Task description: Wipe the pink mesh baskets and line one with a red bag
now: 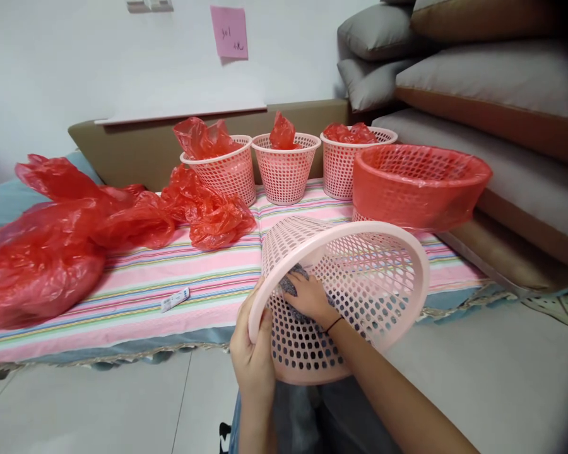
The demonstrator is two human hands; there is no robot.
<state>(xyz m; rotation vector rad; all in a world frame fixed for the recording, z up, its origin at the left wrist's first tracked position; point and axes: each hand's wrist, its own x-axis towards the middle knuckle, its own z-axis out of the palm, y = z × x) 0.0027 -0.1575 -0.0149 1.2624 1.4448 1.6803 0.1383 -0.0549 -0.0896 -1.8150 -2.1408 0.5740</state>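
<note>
- Pink basket: tipped, mouth toward the viewer, five o'clock from centre.
- Left hand: grips its rim at eight.
- Right hand: inside, holding grey cloth.
- Red-covered basket: beyond, one o'clock.

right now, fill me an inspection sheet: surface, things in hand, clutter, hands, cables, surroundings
Surface: pink multicoloured-striped cloth
Job's things: tilted pink perforated plastic basket; dark grey fabric cloth inside it
Clutter: crumpled translucent red plastic bags; small white printed rectangular packet
Hands: left hand grips the basket's rim; right hand lies on the grey cloth
Cables: nothing seen
Surroundings: three pink perforated baskets holding red plastic; one red-plastic-lined basket; stacked grey-brown cushions; pink paper note on white wall
</note>
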